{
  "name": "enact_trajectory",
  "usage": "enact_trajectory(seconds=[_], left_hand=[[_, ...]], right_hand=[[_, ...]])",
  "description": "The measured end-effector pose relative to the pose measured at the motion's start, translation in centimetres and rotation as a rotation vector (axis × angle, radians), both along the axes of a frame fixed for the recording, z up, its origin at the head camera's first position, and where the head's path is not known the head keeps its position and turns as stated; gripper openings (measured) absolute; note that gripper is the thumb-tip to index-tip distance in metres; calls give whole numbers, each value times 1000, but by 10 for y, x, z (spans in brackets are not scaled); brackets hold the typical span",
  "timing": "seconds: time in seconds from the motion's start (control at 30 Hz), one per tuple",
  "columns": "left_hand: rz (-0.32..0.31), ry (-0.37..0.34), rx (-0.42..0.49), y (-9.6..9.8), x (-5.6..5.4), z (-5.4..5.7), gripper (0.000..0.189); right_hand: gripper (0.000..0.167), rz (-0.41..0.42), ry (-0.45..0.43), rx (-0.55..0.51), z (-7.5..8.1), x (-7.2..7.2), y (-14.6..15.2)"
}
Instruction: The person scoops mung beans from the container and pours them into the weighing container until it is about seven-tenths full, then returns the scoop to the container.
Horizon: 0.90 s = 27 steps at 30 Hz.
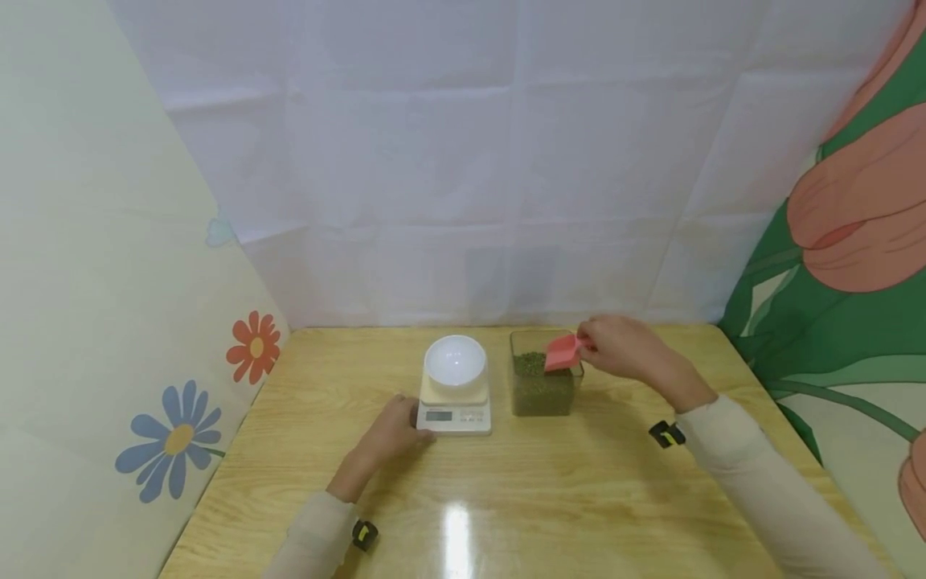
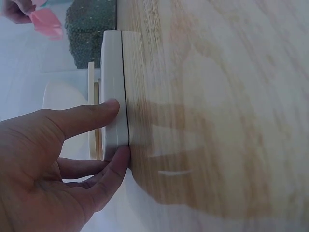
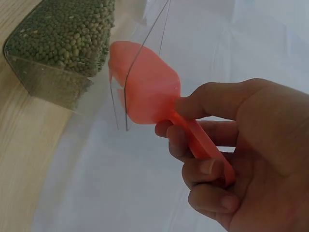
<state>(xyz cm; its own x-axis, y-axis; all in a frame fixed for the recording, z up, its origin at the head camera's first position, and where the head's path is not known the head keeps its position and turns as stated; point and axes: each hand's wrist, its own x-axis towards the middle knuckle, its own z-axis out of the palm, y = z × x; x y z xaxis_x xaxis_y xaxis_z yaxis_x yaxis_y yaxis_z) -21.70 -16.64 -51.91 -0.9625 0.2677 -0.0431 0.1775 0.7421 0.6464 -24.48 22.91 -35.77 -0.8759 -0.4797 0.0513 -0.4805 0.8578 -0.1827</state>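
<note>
On the left, a white kitchen scale [image 1: 473, 429] carries a white bowl [image 1: 456, 362]. My left hand [image 1: 394, 426] holds the scale by its left front corner. In the left wrist view the thumb [image 2: 91, 118] lies along the scale's front edge and the other fingers bend against its side. My right hand [image 1: 622, 346] grips a pinkish-red scoop [image 3: 149, 87] by its handle, fingers curled round it. The scoop overlaps the right rim of a clear container [image 1: 542, 402], above the green beans [image 3: 67, 38] inside. No beans show in the visible part of the scoop.
Scale and container stand side by side near the back of the wooden table [image 1: 550, 498]. A white cloth [image 1: 434, 161] hangs behind, with flower-print panels at left and right. Each wrist wears a small black device, one at the right cuff [image 1: 666, 434].
</note>
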Motion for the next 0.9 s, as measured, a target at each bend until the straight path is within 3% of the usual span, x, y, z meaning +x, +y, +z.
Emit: enact_trajectory(seconds=[0.33, 0.9], left_hand=[[-1, -10, 8, 0, 0, -1, 39], [0, -8, 22, 0, 4, 6, 39]], right_hand=[[10, 26, 29, 68, 10, 0, -4], [5, 14, 72, 117, 12, -5, -12]])
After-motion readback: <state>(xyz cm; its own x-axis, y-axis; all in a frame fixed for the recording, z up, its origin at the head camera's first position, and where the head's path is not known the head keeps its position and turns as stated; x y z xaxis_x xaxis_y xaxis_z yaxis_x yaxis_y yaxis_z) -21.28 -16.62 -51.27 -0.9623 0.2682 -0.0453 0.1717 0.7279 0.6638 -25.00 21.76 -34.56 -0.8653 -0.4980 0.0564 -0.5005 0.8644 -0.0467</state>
